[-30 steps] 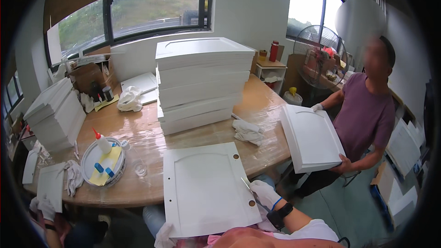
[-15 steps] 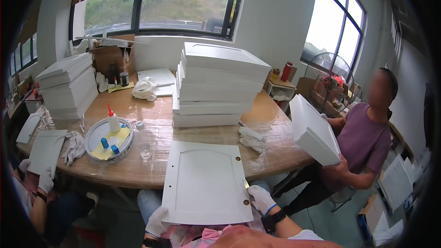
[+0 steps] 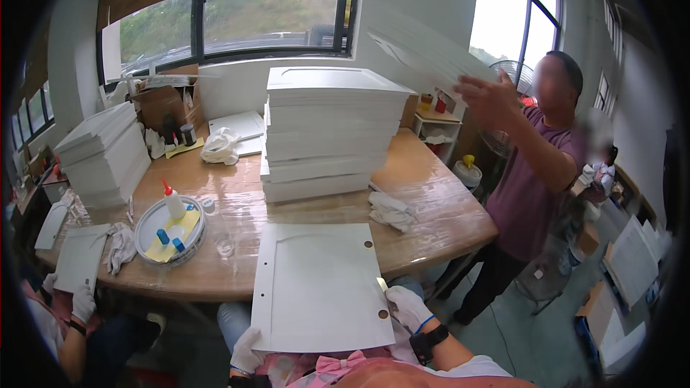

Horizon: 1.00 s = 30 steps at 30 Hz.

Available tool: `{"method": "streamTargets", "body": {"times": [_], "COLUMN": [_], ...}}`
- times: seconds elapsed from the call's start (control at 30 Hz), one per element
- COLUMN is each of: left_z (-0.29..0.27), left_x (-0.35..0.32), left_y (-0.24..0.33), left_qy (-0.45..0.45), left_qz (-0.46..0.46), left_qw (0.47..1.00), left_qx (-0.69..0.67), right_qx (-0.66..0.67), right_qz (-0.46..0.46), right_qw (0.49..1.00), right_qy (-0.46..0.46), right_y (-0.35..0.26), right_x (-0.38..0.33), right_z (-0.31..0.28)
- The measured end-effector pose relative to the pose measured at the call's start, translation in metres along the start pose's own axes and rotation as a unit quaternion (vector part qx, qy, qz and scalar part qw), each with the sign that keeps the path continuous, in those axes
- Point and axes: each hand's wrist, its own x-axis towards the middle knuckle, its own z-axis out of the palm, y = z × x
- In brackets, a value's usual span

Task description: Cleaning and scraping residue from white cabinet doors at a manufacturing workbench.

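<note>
White-painted cabinet door panel lies flat across the near edge of the wooden table, its lower end overhanging onto the person's lap, so the lap appears to carry part of its weight. Right hand, in a white glove, is closed on the panel's lower right corner, beside a round bored hole, and seems to steady it. Left hand, also gloved, grips the lower left corner from beneath; the fingers are mostly hidden under the board.

Toward the table's middle stands a tall stack of like panels, squarely piled. A smaller stack sits at the left edge. Near the left front edge rests a round tray holding a squeeze bottle and small blue pieces. Crumpled white cloth lies right of the tall stack.

A standing co-worker beyond the right edge lifts another panel overhead.
</note>
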Motion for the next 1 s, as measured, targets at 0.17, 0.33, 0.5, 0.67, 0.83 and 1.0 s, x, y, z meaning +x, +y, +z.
{"method": "streamTargets", "body": {"times": [0.17, 0.33, 0.5, 0.67, 0.83, 1.0], "left_z": [-0.004, -0.008, -0.008, -0.021, -0.014, -0.023], "left_x": [0.003, 0.0, 0.0, 0.006, 0.002, -0.003], "left_y": [0.0, -0.003, -0.002, -0.004, -0.001, -0.005], "left_qy": [0.026, 0.056, 0.054, 0.053, 0.037, 0.044], "left_qz": [-0.008, 0.004, -0.006, -0.016, -0.02, -0.037], "left_qw": [1.0, 0.998, 0.998, 0.998, 0.999, 0.998], "left_qx": [0.005, 0.016, -0.015, -0.001, -0.018, -0.031], "right_qx": [0.102, 0.056, 0.021, 0.016, -0.005, 0.009], "right_qz": [0.031, 0.035, 0.023, 0.019, 0.048, 0.055], "right_qw": [0.994, 0.998, 0.999, 0.999, 0.998, 0.998], "right_qy": [0.035, 0.019, 0.016, 0.021, 0.033, 0.041], "right_y": [-0.013, 0.001, -0.019, -0.019, -0.022, -0.019], "right_x": [-0.008, 0.002, -0.008, -0.006, -0.011, -0.012], "right_z": [0.01, -0.001, 0.011, 0.011, 0.012, 0.015]}}
